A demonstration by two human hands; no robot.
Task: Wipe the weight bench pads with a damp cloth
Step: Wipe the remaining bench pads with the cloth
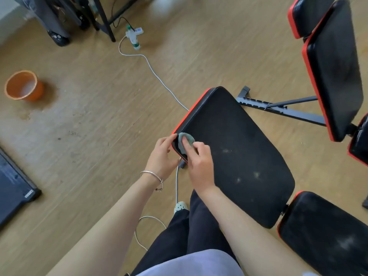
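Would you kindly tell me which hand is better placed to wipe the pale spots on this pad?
Right hand, probably: it holds the cloth against the pad, nearer the pale spots. The left hand only holds the pad's corner and has no cloth.

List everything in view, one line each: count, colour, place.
centre pad: one, black with red edge, middle, dusty spots
other pads: four, black and red, right side
cloth: one, grey-green, on centre pad's left corner
bench frame: one, dark grey, floor between pads
bucket: one, orange, floor left
power strip: one, white, floor at top
bottle: one, white and green, beside power strip
cable: one, white, from power strip across floor
bracelet: one, silver, left wrist
shoe: one, pale, floor below hands
left hand: grips centre pad's corner
right hand: holds cloth on pad
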